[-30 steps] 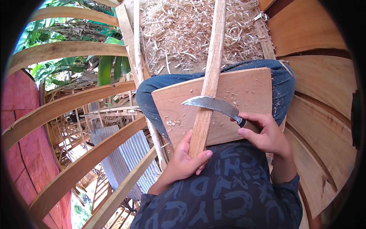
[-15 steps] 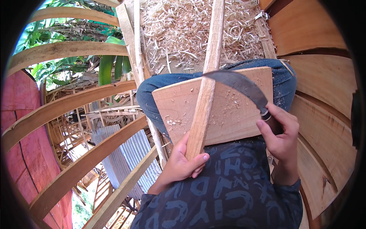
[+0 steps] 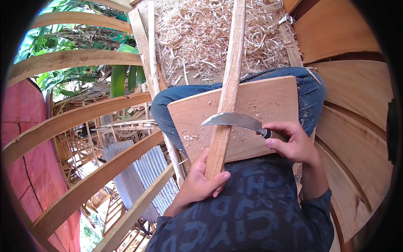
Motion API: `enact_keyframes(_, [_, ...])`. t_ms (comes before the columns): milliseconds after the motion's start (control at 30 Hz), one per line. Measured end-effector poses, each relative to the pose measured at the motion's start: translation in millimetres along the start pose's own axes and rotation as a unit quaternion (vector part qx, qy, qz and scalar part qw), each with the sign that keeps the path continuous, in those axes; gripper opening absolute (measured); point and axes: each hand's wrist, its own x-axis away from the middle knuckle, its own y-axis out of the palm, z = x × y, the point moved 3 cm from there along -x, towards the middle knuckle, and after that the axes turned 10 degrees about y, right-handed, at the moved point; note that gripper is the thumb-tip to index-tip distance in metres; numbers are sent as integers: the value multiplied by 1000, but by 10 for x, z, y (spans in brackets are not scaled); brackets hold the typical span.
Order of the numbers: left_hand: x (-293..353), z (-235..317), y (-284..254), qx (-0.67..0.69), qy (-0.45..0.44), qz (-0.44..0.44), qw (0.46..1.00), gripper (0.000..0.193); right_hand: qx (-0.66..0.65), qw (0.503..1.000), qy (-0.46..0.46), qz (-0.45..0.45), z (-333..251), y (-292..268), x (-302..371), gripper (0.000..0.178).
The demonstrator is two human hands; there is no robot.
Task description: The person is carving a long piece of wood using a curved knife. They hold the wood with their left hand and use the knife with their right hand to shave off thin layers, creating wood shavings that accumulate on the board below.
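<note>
My left hand (image 3: pixel 205 178) is closed around the near end of a long, rough wooden stick (image 3: pixel 230 80), which slants away over my lap. My right hand (image 3: pixel 291 143) grips the dark handle of a sickle-like curved knife (image 3: pixel 240 121). Its blade lies across the stick, a little beyond my left hand, with the tip out past the stick's left side. Beneath both rests a flat wooden board (image 3: pixel 264 101) on my crossed legs, sprinkled with small wood chips. Whether the edge bites into the wood cannot be seen.
Curly wood shavings (image 3: pixel 201 29) cover the floor beyond my legs. Wooden slats (image 3: pixel 88 115) form an open railing at left, with corrugated metal sheets (image 3: pixel 140 172) below. A plank wall (image 3: pixel 352 92) stands close on my right.
The knife has come down and nearer to me along the stick, its blade turning more level. My right hand has moved slightly left. My left hand keeps its hold.
</note>
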Motion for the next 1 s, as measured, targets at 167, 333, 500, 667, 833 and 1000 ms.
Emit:
enact_keyframes(167, [28, 44, -16, 37, -7, 8, 999, 65, 20, 1000, 22, -10, -103, 31, 24, 29])
enact_keyframes(333, [22, 44, -39, 28, -6, 18, 999, 66, 22, 998, -25, 46, -34, 13, -40, 31])
enact_keyframes(500, [27, 29, -34, 41, -3, 5, 999, 64, 32, 998, -46, -9, -62, 97, -2, 32])
enact_keyframes(667, [-13, 46, -33, 48, -5, -7, 999, 63, 39, 998, -57, -3, -73, 82, -18, 32])
enact_keyframes(833, [-42, 17, -57, 41, -1, 7, 999, 63, 21, 997, -28, 63, -71, 49, -87, 32])
enact_keyframes(1000, [-15, 40, -28, 26, -3, -12, 1000, 63, 3, 999, 45, 28, -62, -45, -54, 33])
